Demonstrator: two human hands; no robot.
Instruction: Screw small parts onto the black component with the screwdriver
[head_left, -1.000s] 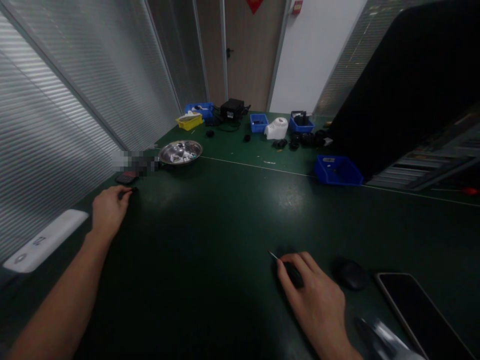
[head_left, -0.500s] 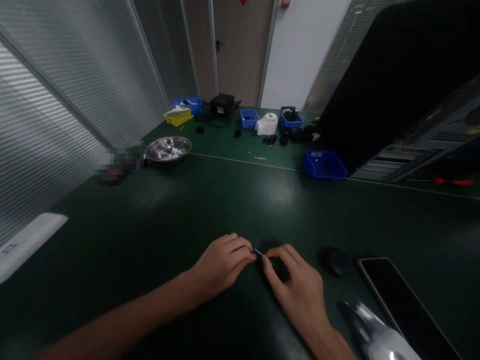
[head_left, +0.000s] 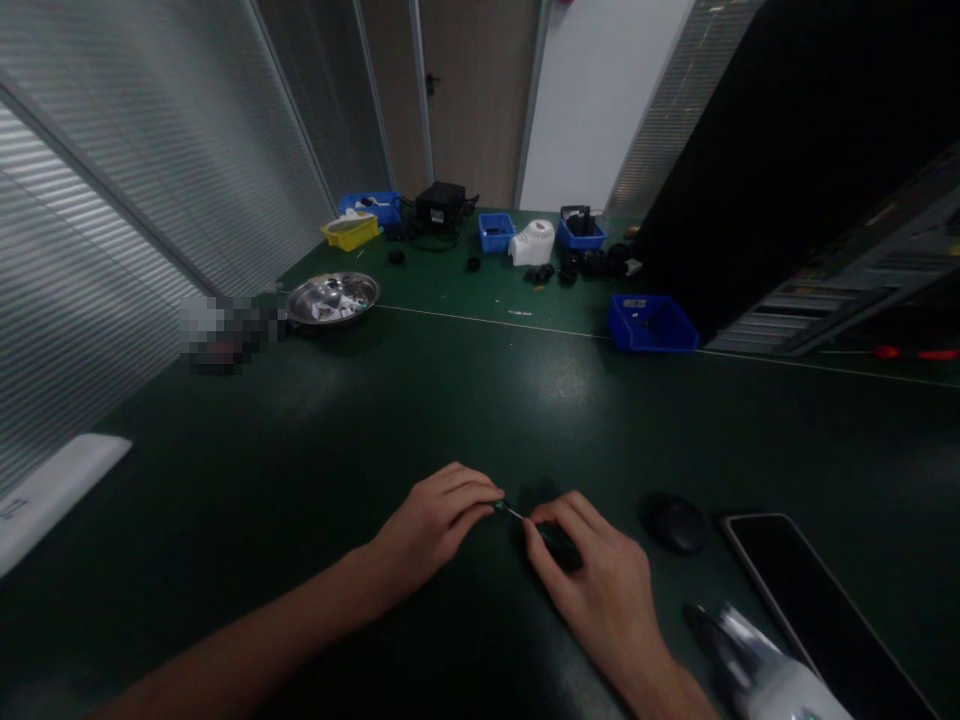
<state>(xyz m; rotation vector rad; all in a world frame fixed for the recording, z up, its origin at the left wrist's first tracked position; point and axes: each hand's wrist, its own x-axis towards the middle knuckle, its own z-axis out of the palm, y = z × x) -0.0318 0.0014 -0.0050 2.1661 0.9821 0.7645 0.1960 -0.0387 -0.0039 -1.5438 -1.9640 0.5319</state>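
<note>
Evidently, over the near green surface (head_left: 420, 400), the left hand (head_left: 441, 512) pinches a small dark-green piece (head_left: 499, 507) at the thin metal shaft (head_left: 514, 513) of a black-handled tool (head_left: 561, 548), held in the right hand's (head_left: 606, 568) closed grip; slack fingers could let the shaft skid.

Dark-handled tool (head_left: 561, 547) points at small greenish piece (head_left: 499, 507).

Nothing can be read for certain — the dark mark (head_left: 13, 510) on the white case (head_left: 71, 485) at the left edge is too blurred to make out. A pale label (head_left: 436, 216) on the black box (head_left: 444, 199) and another (head_left: 634, 303) on the blue tray (head_left: 658, 341) at right — both too small to read.
</note>
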